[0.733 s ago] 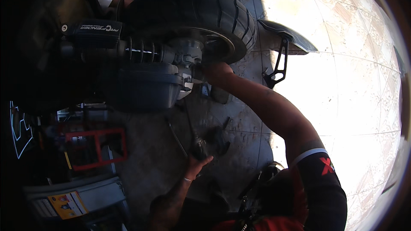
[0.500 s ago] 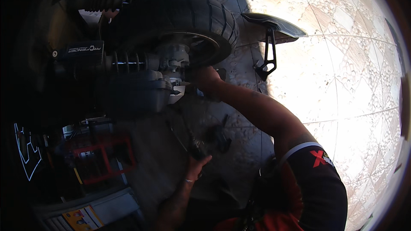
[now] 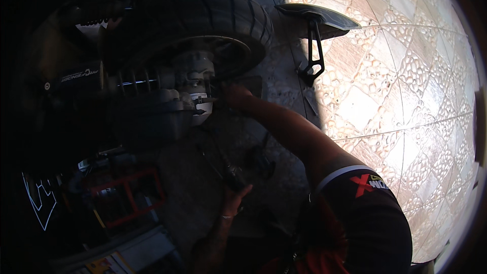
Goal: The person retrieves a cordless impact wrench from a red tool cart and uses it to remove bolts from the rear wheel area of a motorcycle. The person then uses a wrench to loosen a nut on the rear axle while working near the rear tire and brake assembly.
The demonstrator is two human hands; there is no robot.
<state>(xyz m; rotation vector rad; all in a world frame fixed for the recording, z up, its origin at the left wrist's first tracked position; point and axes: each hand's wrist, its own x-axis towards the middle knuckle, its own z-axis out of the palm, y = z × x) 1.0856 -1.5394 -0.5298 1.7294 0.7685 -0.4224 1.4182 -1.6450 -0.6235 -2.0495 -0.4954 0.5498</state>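
Observation:
My right hand (image 3: 234, 95) reaches in from the right to the hub (image 3: 197, 66) of a motor scooter's wheel (image 3: 225, 15). Its fingers look curled beside the pale metal end of the axle area; deep shadow hides what they grip. Lower down, my left hand (image 3: 235, 200) is closed round a dark hand tool (image 3: 232, 175) with a long slim shaft that points up toward the scooter. The tool's exact kind is too dark to make out. Left of the hub are a coil-spring shock absorber (image 3: 139, 82) and a grey housing (image 3: 154, 116).
A black mudguard on a bracket (image 3: 317, 50) lies on the tiled floor (image 3: 365, 106), right of the wheel. A dark object (image 3: 264, 160) sits on the floor beside the tool. At the lower left stand a red frame (image 3: 134, 208) and a pale box (image 3: 152, 248).
The view has shifted slightly, so the wheel and mudguard sit further left and a little higher. My right hand stays at the hub; my left hand still holds the tool.

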